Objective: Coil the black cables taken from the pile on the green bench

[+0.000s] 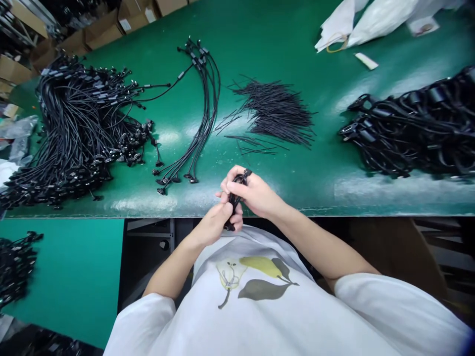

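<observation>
A black cable (237,194), folded into a small bundle, is held between both hands just above the table's front edge. My left hand (217,217) is closed around its lower part, where a dark connector end pokes out beneath the fingers. At the upper loop, my right hand (252,190) pinches the cable with thumb and fingers. Whether a tie is around the bundle is hidden by the fingers. Beyond my hands lies a loose pile of thin black twist ties (280,111). Several uncoiled black cables (208,109) stretch across the table to the left of that pile.
A large heap of black cables (81,113) covers the left of the green table (267,29). Bundled cables (415,128) are piled at the right. White bags (382,24) lie at the back right, cardboard boxes (100,32) at the back left. More cables (17,267) rest on a lower green surface.
</observation>
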{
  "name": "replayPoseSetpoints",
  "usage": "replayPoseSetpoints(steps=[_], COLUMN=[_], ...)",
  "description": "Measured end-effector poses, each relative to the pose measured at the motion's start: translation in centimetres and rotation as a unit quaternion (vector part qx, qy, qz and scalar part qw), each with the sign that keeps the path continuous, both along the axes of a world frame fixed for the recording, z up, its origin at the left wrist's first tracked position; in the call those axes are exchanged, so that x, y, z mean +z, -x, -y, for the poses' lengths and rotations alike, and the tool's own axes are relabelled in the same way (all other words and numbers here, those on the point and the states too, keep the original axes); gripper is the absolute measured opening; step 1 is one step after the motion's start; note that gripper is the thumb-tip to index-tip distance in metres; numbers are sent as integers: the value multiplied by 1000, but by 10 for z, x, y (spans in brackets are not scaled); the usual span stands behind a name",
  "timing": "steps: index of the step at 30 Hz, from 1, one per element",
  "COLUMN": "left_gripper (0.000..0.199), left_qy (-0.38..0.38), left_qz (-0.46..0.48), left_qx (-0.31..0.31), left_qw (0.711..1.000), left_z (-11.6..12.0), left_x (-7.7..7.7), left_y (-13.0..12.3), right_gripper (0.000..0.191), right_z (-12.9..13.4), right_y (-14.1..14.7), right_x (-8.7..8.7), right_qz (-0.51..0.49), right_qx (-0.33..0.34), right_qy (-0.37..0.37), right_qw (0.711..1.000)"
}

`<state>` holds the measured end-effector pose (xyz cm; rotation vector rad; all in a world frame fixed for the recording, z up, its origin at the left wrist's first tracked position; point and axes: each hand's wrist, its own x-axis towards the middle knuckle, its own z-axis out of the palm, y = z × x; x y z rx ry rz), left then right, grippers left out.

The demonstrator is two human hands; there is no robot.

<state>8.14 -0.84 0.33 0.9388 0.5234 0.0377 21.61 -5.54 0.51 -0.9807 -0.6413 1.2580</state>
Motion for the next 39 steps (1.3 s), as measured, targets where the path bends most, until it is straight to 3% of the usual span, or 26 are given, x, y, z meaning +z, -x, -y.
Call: replayPoseSetpoints(steps=[3,8,11,13,14,16,19,21,22,24,28,30,32,36,39], left_gripper=[47,28,30,35,38,40,43,44,44,44,43,40,34,25,27], left_qy=[120,226,169,71,13,-110,-242,-249,-227,-174,-161,-202,-292,-475,-494], left_qz=[11,-9,-5,1,-2,-19,-46,-48,-45,-42,-45,-62,-90,-102,-95], left_qx=[31,58,38,44,50,42,-43,-108,-137,-194,-251,-250,-241,-214,-210], left_qw=[992,972,985,996,999,993,968,961,963,965,953,945,921,847,838], left_z=[1,2,3,3,2,-2,-11,-15,-17,-18,-18,-16,-12,-6,-7], left_x=[10,16,7,-3,-8,-15,-13,-5,0,11,18,14,9,7,9], left_y=[-3,-10,-10,-7,-5,-3,-1,1,3,9,19,20,18,14,14], right_gripper=[35,38,40,37,36,37,34,35,37,40,35,31,24,10,13], right_z=[0,-1,3,9,12,18,25,31,34,43,59,63,64,59,57], right_y=[-5,-12,-23,-34,-39,-47,-52,-52,-52,-52,-45,-38,-31,-21,-21], right_x=[0,2,2,3,4,4,-1,-5,-6,-4,5,3,0,-1,4], right_qz=[-77,-39,56,193,283,477,703,778,798,814,817,826,831,793,760], right_qx=[12,36,25,-42,-73,-71,66,132,149,163,149,153,174,241,286], right_qy=[-46,-78,-61,-55,-60,-93,-145,-170,-184,-220,-234,-197,-151,-45,-13], right_qw=[996,996,996,979,954,871,694,591,554,513,506,506,507,557,584])
